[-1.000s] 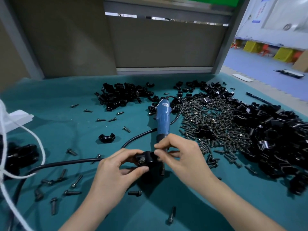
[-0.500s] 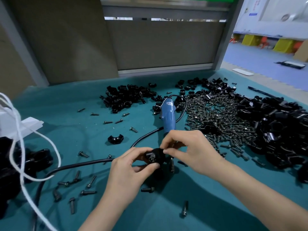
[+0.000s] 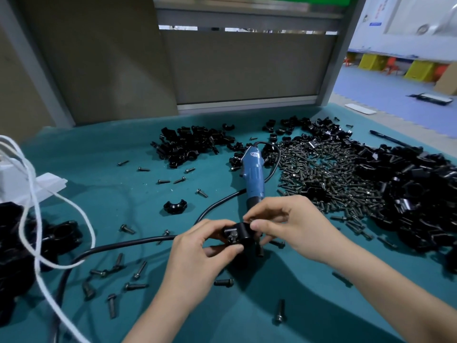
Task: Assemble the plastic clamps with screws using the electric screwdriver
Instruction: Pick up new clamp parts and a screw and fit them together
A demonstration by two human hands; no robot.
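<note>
**Item held:** small black plastic clamp (image 3: 239, 235), lifted just above the teal cloth-covered table (image 3: 118, 194), near centre, slightly toward the near edge. Its long axis runs left to right between the two hands. A dark metal screw (image 3: 232, 235) sits in its near face with the head turned toward the camera; how deep it is seated cannot be told.

**Left hand** (image 3: 197, 256): thumb below and forefinger above, curled, pinching the left end of the clamp.

**Right hand** (image 3: 294, 229): thumb and fingertips curled, pinching the right end of the clamp.

**Tool:** blue-bodied electric screwdriver (image 3: 253, 174), lying on the table just beyond the hands. Its long axis runs far to near. The cable end points away from the person and the dark nose points toward the hands; its tip is hidden behind the right hand. Its thick black cable (image 3: 138, 243) loops back past the left hand toward the near left.

**Stock, right:** wide heap of dark loose screws (image 3: 329, 174), and beyond it, touching, a large pile of black plastic clamp parts (image 3: 410, 191).

**Stock, rear centre:** smaller pile of black clamp parts (image 3: 188, 144).

**Singles:** one black curved clamp half (image 3: 175, 207) left of the screwdriver; scattered screws (image 3: 134, 285) at near left; one lone screw (image 3: 280, 310) near the front edge.

**Left edge:** assembled black clamps (image 3: 61, 233), crossed by a looping white cord (image 3: 37, 219).
</note>
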